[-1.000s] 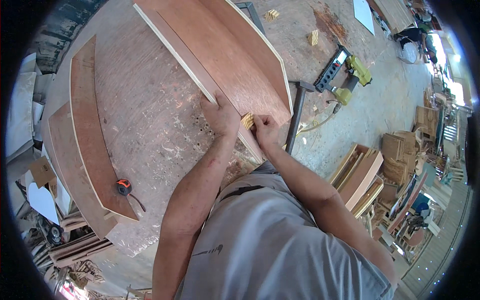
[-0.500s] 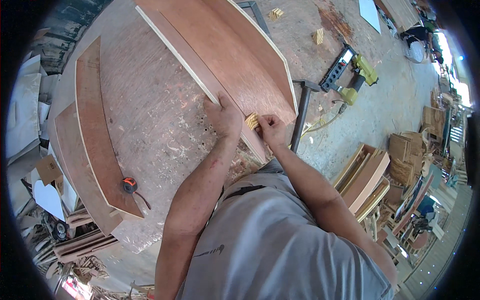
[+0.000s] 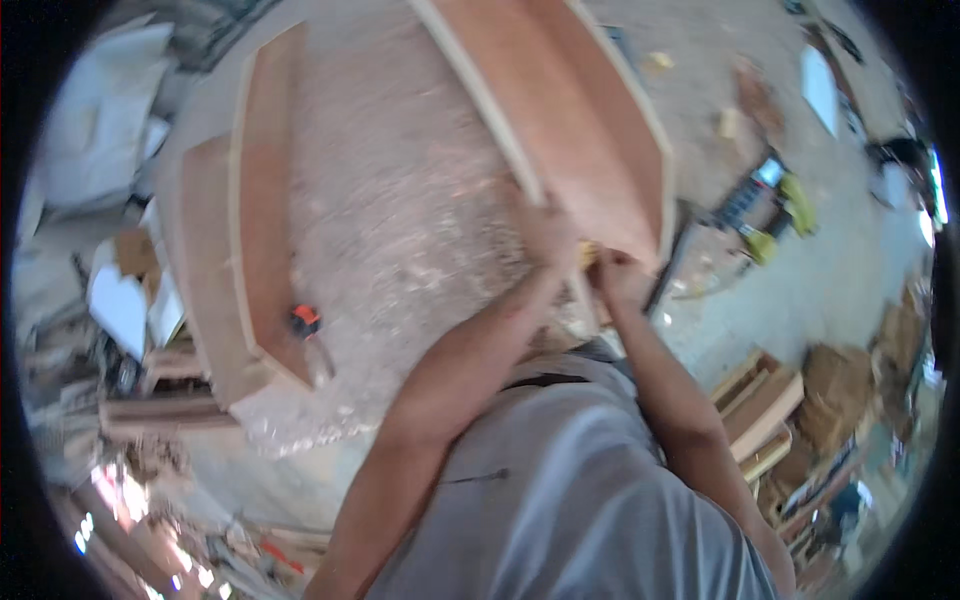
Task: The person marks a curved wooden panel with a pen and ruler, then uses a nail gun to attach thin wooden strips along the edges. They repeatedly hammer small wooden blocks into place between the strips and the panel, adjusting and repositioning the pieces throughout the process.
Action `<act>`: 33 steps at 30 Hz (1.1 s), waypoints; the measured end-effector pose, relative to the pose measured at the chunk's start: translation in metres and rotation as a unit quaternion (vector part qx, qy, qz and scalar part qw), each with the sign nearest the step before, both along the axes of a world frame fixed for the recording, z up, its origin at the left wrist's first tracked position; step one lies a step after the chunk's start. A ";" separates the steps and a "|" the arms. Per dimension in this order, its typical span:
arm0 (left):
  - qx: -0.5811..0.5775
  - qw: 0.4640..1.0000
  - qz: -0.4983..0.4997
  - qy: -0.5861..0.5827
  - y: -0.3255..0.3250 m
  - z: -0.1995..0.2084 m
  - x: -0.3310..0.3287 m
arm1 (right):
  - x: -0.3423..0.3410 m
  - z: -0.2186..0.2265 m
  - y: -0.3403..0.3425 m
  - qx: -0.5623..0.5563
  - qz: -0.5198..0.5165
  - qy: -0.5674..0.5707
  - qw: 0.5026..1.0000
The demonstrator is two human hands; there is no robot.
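Observation:
A long reddish plywood piece with raised side walls (image 3: pixel 560 110) lies lengthwise in front of me, its near end close to my waist. My left hand (image 3: pixel 548 236) is closed round its pale left edge. By that edge, between my hands, sits a small yellowish wood block (image 3: pixel 588 254). My right hand (image 3: pixel 620 280) pinches the block from the right, its fingers bent inside the plywood piece. Motion blur softens both hands, and part of the block is hidden by fingers.
A green nail gun (image 3: pixel 778 220) lies on the table at the right, past a dark metal bar (image 3: pixel 672 262). Leftward, an orange and black tape measure (image 3: pixel 305 320) rests on a curved plywood panel (image 3: pixel 262 190). Stacked boards (image 3: pixel 755 405) stand at lower right.
The view has swung, so the table and everything on it appear farther right and blurred. My hands keep their places on the plywood piece and the block.

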State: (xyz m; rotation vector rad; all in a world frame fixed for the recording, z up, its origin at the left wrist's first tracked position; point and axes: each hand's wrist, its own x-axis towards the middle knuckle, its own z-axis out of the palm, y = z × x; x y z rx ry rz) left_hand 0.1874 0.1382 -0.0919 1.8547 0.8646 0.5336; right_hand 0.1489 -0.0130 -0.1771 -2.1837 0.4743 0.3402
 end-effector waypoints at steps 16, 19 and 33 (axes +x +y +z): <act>-0.137 0.989 -0.040 0.037 0.002 0.040 0.005 | -0.010 0.002 0.023 0.180 -0.135 -0.037 0.974; -0.133 0.987 -0.043 0.084 0.005 0.040 0.001 | -0.017 0.012 0.014 0.103 -0.013 -0.122 0.987; -0.167 0.983 -0.069 0.039 0.010 0.035 -0.003 | -0.011 0.015 0.020 0.092 -0.112 -0.053 0.988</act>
